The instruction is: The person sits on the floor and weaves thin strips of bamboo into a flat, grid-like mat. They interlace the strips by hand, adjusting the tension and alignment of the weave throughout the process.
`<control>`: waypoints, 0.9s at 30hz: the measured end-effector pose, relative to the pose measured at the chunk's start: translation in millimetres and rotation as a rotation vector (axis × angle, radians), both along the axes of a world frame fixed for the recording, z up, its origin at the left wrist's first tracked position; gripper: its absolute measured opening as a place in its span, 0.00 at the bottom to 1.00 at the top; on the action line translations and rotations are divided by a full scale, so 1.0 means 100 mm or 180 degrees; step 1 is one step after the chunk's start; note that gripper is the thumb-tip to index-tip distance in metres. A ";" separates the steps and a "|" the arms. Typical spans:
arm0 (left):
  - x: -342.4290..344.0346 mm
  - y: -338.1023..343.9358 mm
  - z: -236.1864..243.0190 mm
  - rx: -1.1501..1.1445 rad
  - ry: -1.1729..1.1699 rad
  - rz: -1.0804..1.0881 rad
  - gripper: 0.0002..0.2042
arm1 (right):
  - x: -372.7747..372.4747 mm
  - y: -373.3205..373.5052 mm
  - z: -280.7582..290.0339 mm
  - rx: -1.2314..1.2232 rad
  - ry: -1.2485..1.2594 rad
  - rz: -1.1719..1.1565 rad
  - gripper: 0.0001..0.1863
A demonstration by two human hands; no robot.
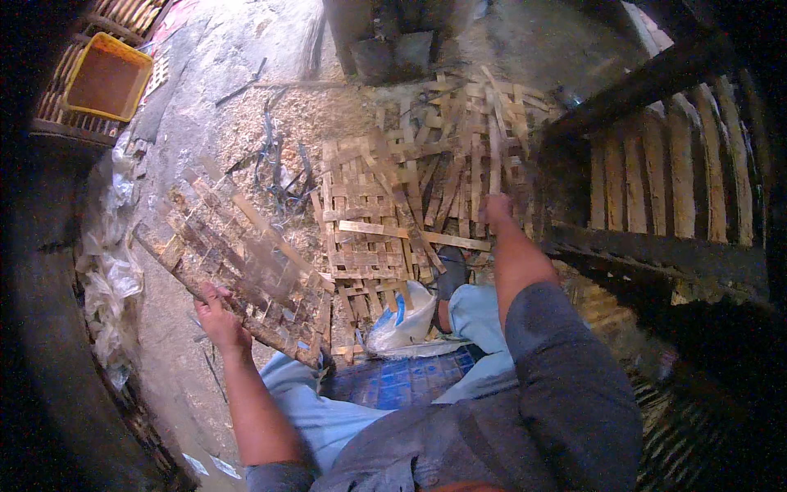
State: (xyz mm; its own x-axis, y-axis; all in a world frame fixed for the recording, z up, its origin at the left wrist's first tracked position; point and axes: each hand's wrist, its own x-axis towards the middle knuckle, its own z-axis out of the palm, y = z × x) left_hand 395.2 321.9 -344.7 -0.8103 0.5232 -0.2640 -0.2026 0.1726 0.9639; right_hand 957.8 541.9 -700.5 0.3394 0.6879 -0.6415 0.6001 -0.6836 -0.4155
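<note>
My left hand (220, 321) is closed on the near left edge of a woven wood-strip panel (246, 246), which it holds tilted over the floor. Some of the panel's strips are loose or split. On the right, my right hand (498, 211) is closed round a long pale wooden strip (495, 139) that points away from me. Between my hands lies a heap of flat woven strip panels (361, 193) with loose slats on top. One pale slat (410, 234) lies across the heap close to my right hand.
A white sack (403, 321) and a blue woven surface (402, 381) are between my legs. Wood shavings (238, 123) and black straps (275, 160) cover the floor ahead. A yellow-rimmed crate (108, 75), clear plastic bags (111, 279) and a slatted rack (672, 172) stand around.
</note>
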 end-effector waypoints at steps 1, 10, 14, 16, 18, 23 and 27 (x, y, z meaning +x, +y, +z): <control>-0.01 -0.03 -0.01 -0.0023 0.0007 -0.0003 0.10 | 0.04 -0.05 0.09 0.0138 0.0326 -0.0242 0.16; 0.00 -0.08 0.06 0.0091 -0.0007 -0.0078 0.10 | -0.31 -0.42 0.57 0.0446 0.2002 -0.1005 0.06; -0.02 -0.10 0.07 -0.0097 -0.0014 -0.0094 0.11 | -0.62 -0.52 0.98 0.0365 0.0793 -0.0620 0.06; 0.00 -0.07 0.09 -0.0088 0.0015 -0.0077 0.11 | -0.55 -0.51 0.92 0.0244 0.0115 -0.0406 0.07; 0.08 -0.03 0.12 0.0016 0.0078 0.0026 0.12 | -0.38 -0.49 0.76 0.0157 -0.0792 -0.0501 0.08; 0.09 -0.01 0.14 -0.0152 0.0091 0.0066 0.12 | 0.24 -0.42 0.40 -0.0065 -0.1728 -0.1094 0.10; 0.09 -0.02 0.09 -0.0277 0.0236 -0.0090 0.13 | 0.59 -0.38 0.22 -0.0244 -0.1525 -0.1003 0.12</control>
State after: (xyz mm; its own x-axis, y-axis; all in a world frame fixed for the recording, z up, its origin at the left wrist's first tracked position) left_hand 403.8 319.5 -335.4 -0.8145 0.5239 -0.2491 -0.1250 0.2609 0.9572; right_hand 1016.7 503.9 -679.0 0.7852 0.4643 -0.4097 0.4717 -0.8771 -0.0899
